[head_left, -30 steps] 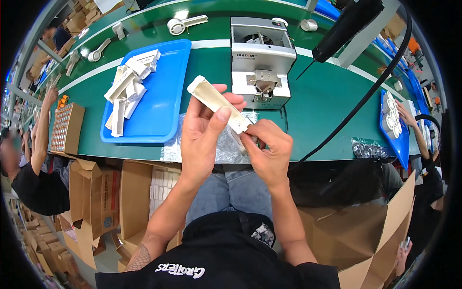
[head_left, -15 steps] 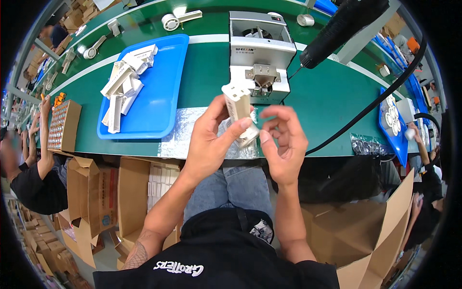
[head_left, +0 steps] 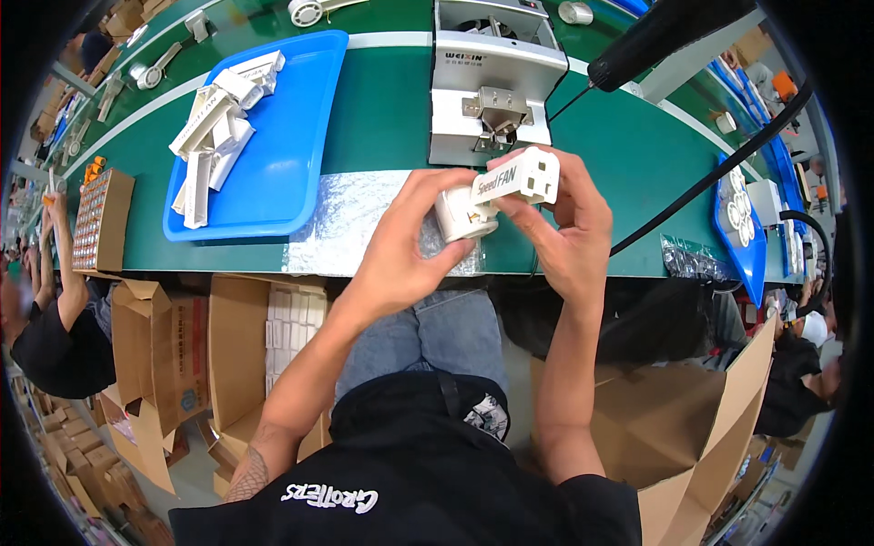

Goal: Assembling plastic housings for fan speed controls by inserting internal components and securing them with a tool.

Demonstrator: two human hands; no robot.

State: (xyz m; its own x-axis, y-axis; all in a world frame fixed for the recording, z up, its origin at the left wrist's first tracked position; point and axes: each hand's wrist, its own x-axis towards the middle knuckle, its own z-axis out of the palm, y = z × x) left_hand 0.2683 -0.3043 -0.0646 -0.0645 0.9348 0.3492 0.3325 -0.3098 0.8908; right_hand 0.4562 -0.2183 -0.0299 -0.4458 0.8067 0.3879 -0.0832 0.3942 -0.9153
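Note:
In front of my chest, above the bench edge, I hold a white plastic handheld fan housing (head_left: 498, 187) in both hands. My left hand (head_left: 393, 247) grips its round end between thumb and fingers. On the rectangular handle end, which has square openings and dark print, my right hand (head_left: 577, 224) is closed. The handle is tilted up to the right. Just beyond my hands stands a silver-and-black bench machine (head_left: 496, 91) with a metal fixture on its front.
A blue tray (head_left: 289, 173) with several white handle shells (head_left: 212, 123) lies to the left. A black electric screwdriver (head_left: 651, 45) hangs at upper right, its cable (head_left: 710, 182) crossing the right side. Open cardboard boxes (head_left: 241, 364) flank my legs. Other people work at both sides.
The housing has swung from upright to lying sideways, handle to the right. My right hand has come up and closed on the handle; my left now grips the round end.

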